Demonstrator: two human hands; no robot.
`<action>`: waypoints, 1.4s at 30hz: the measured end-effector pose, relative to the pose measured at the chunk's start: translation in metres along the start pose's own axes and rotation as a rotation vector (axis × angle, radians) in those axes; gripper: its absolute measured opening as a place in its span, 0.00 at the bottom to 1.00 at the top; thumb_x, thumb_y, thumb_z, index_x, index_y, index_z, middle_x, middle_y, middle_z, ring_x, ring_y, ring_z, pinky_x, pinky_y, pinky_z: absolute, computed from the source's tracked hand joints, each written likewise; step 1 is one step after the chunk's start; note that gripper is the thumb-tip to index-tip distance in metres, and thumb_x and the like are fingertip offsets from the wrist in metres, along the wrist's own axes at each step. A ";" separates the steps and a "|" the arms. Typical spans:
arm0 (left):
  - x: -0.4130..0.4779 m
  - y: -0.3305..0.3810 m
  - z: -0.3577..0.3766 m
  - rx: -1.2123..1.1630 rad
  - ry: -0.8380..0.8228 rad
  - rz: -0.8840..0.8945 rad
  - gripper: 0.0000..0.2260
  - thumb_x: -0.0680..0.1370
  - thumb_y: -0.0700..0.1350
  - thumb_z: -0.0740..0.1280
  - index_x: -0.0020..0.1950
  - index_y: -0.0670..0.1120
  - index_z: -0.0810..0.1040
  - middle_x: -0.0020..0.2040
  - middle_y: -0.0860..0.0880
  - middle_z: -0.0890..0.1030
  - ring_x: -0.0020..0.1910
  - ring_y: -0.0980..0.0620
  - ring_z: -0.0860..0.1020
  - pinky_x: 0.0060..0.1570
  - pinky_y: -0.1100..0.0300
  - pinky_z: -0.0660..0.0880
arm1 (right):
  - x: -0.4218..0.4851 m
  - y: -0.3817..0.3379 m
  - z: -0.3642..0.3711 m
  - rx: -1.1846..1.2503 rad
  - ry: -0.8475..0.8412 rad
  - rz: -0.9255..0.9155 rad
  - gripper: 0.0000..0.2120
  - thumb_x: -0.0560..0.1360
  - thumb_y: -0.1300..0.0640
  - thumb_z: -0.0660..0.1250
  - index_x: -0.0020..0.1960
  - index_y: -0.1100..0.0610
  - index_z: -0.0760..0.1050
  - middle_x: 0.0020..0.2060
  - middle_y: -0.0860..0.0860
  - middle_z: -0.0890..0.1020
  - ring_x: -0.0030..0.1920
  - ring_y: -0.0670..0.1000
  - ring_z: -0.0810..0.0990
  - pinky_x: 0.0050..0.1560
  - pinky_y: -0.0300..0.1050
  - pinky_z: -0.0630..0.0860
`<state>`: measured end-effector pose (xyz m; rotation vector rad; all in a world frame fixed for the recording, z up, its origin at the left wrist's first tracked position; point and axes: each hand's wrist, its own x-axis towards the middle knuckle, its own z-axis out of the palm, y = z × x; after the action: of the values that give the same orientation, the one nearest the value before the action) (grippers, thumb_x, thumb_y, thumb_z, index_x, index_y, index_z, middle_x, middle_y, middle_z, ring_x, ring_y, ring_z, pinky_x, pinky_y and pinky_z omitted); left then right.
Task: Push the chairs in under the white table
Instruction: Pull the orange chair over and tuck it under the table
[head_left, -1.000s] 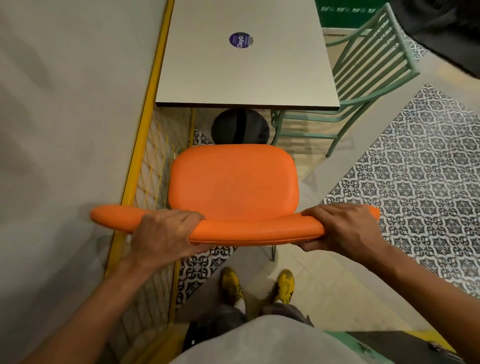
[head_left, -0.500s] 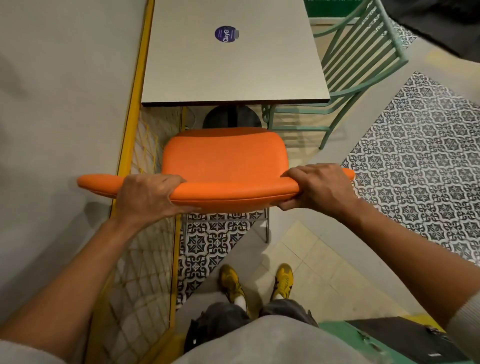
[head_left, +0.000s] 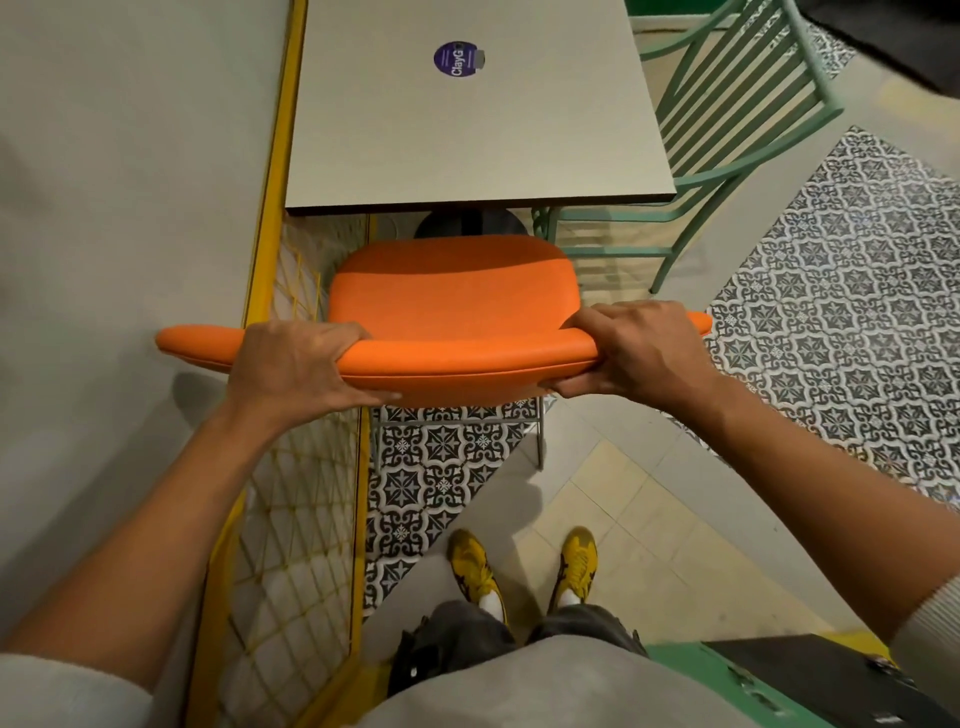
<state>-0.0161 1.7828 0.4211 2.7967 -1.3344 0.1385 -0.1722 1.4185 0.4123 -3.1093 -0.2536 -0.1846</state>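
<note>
both hands are clamped on the curved backrest of the orange chair: the left hand near its left end, the right hand near its right end, fingers wrapped over the top edge. the seat's front edge sits just short of the white table, not yet under it. the step in hand looks like the push itself. next it calls for a straight, even shove, keeping clear of the yellow railing and the green chair.
</note>
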 end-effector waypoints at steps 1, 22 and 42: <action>0.000 0.001 -0.001 0.010 -0.017 -0.008 0.36 0.67 0.84 0.61 0.52 0.55 0.85 0.40 0.55 0.86 0.36 0.50 0.84 0.33 0.56 0.75 | -0.001 -0.002 0.000 0.008 -0.010 0.014 0.38 0.72 0.19 0.59 0.59 0.50 0.80 0.46 0.50 0.87 0.41 0.55 0.85 0.40 0.49 0.80; 0.030 0.024 -0.037 -0.142 -0.314 -0.128 0.56 0.62 0.90 0.53 0.83 0.61 0.66 0.77 0.50 0.77 0.72 0.45 0.77 0.70 0.40 0.73 | 0.015 -0.038 -0.020 0.024 -0.047 0.248 0.49 0.70 0.13 0.51 0.69 0.48 0.80 0.56 0.51 0.89 0.56 0.55 0.86 0.59 0.56 0.77; 0.294 0.277 0.001 -0.188 -0.606 0.288 0.52 0.68 0.88 0.46 0.84 0.59 0.63 0.82 0.50 0.69 0.80 0.44 0.69 0.76 0.38 0.65 | -0.165 0.168 -0.019 0.313 -0.159 0.973 0.53 0.71 0.13 0.42 0.79 0.47 0.71 0.77 0.52 0.76 0.75 0.58 0.75 0.72 0.64 0.73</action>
<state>-0.0474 1.3808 0.4479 2.5599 -1.7373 -0.8426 -0.3085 1.2260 0.4104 -2.5632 1.0833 0.1144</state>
